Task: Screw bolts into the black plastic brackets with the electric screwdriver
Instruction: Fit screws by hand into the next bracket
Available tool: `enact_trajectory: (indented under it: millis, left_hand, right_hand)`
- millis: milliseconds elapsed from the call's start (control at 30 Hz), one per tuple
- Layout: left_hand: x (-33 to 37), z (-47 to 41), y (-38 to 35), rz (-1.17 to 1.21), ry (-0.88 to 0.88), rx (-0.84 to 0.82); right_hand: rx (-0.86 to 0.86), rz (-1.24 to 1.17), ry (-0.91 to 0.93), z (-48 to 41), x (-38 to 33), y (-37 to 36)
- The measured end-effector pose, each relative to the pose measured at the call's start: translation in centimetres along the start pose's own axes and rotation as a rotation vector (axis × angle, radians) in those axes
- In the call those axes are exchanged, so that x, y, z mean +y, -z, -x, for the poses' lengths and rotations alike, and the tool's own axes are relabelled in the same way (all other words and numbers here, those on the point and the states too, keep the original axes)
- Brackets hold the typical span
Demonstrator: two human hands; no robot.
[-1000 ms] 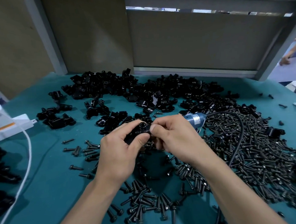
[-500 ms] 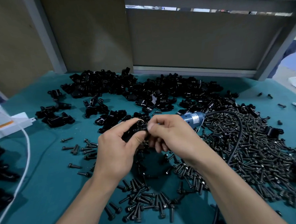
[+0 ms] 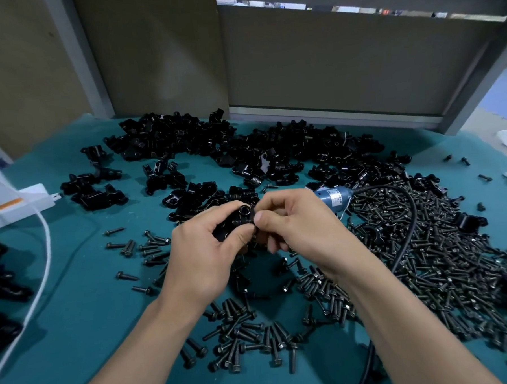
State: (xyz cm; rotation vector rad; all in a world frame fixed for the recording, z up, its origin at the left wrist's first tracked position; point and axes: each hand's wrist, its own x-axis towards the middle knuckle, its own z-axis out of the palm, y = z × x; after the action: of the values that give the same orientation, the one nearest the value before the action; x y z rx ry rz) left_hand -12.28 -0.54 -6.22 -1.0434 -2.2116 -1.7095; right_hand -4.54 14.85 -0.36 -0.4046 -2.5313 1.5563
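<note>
Bracket (image 3: 236, 222), frame centre: left hand (image 3: 203, 259) grip clamped round it; right hand (image 3: 295, 225) grip pinches its edge. Blue electric screwdriver (image 3: 335, 198) label illegible.

Bracket heap (image 3: 244, 151) spans the far side of the table (image 3: 77, 333). Bolt heap (image 3: 455, 254) fills the right side, smaller bolt cluster (image 3: 248, 333) near centre front, loose bolts (image 3: 143, 247) left of centre. Mid-table, left hand (image 3: 203, 262) and right hand (image 3: 301, 227) pinch one bracket (image 3: 236, 222) between them. Screwdriver (image 3: 333, 199) just behind right hand, its cable (image 3: 407, 236) lying over the bolt heap. Box (image 3: 15, 201) at left edge, cord (image 3: 44, 255) trailing toward the near edge.
</note>
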Motion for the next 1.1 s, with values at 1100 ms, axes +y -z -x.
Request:
enact_trajectory:
  millis: [1100]
  left_hand:
    - [-0.5,-0.2,0.1,0.044,0.120,-0.016]
  right_hand:
    - [0.029,-0.087,-0.036,0.0,0.2,-0.6]
